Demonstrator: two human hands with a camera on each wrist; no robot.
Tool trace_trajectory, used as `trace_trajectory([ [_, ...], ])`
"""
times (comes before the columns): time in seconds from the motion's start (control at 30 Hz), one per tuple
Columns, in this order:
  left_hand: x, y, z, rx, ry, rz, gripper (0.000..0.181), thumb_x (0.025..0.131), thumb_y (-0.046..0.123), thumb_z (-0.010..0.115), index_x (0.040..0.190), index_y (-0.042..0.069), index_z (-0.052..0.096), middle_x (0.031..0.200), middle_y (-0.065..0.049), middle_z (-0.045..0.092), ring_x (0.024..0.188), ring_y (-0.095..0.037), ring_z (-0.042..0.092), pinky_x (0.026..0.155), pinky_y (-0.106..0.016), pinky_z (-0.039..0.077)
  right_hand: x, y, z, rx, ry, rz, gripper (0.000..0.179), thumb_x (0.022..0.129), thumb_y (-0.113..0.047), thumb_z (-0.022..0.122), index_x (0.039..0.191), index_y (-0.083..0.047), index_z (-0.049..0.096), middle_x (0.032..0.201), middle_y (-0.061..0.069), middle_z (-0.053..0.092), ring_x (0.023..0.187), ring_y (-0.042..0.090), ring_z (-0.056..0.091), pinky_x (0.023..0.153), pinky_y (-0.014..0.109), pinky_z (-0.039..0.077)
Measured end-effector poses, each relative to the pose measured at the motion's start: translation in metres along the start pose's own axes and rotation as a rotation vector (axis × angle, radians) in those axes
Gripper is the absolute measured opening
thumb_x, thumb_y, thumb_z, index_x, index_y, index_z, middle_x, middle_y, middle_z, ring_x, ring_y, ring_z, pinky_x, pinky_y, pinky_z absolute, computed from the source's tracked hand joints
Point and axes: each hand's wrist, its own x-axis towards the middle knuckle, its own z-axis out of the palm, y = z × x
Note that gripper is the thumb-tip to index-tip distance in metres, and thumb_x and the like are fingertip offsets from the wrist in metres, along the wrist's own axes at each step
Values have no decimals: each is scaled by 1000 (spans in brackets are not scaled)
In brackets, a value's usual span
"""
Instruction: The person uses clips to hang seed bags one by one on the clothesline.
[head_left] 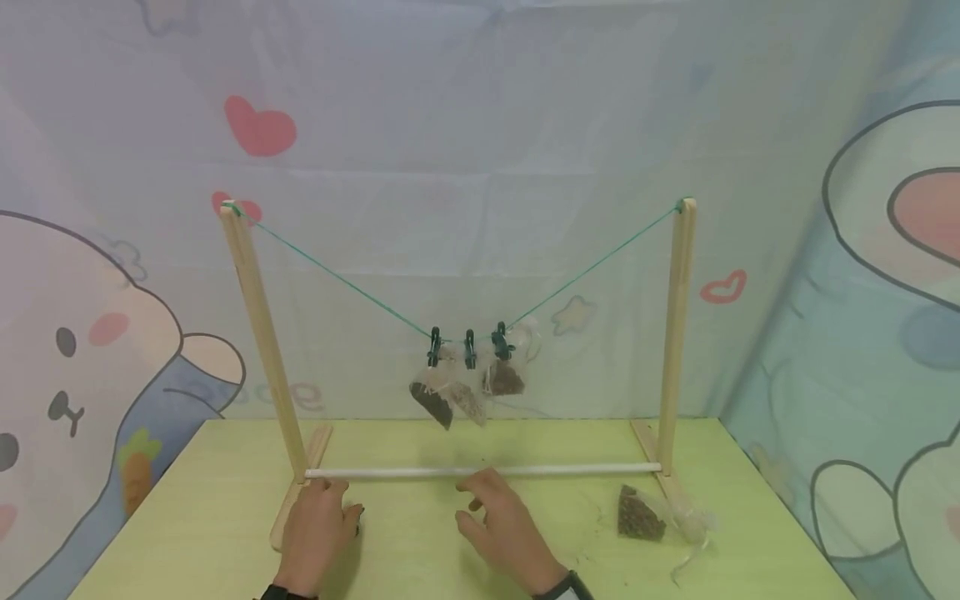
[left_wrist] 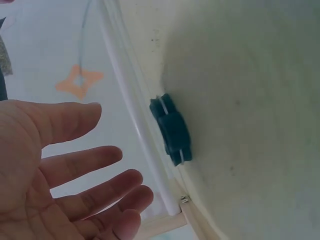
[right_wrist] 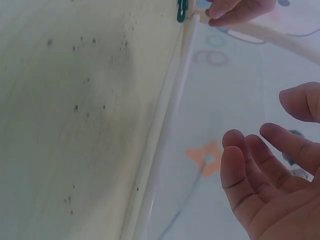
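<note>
My left hand is over the table's left part, fingers loosely bent and apart, holding nothing. Near it a dark green clip lies on the table, mostly hidden by that hand in the head view. My right hand hovers near the middle with its thumb and fingers spread, likewise holding nothing. Beyond the hands, three dark green clips sit on a sagging green string. Small clear bags hang there: one with dark contents, one with pale contents and one with brown contents.
Two wooden posts, left and right, carry the string. A white rod joins their feet low across the table. On the right lies another clear bag with brown bits. A printed cloth hangs behind.
</note>
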Motion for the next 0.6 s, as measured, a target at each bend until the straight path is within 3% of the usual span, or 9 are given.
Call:
trace_trajectory([
  [0.27, 0, -1, 9, 50, -117, -3, 22, 84, 12, 82, 100, -3, 77, 91, -21, 68, 79, -35, 63, 66, -47, 55, -3, -5, 13, 19, -56, -61, 24, 94, -3, 67, 118, -3, 67, 116, 10, 60, 89, 26, 70, 73, 25, 58],
  [0.43, -2, 0, 9, 77, -156, -11, 15, 85, 12, 82, 93, 0, 77, 85, -15, 66, 74, -30, 59, 62, -43, 51, -4, -11, 14, 41, -104, -55, 24, 96, -5, 66, 119, -2, 67, 115, 7, 60, 90, 20, 68, 73, 23, 57],
  [0.6, -6, -1, 9, 87, -164, -6, 12, 80, 7, 82, 77, 2, 71, 75, -9, 60, 68, -27, 57, 57, -41, 50, -6, -13, 14, 42, -126, -52, 24, 96, -4, 65, 120, -2, 67, 116, 9, 61, 90, 15, 66, 74, 24, 57],
])
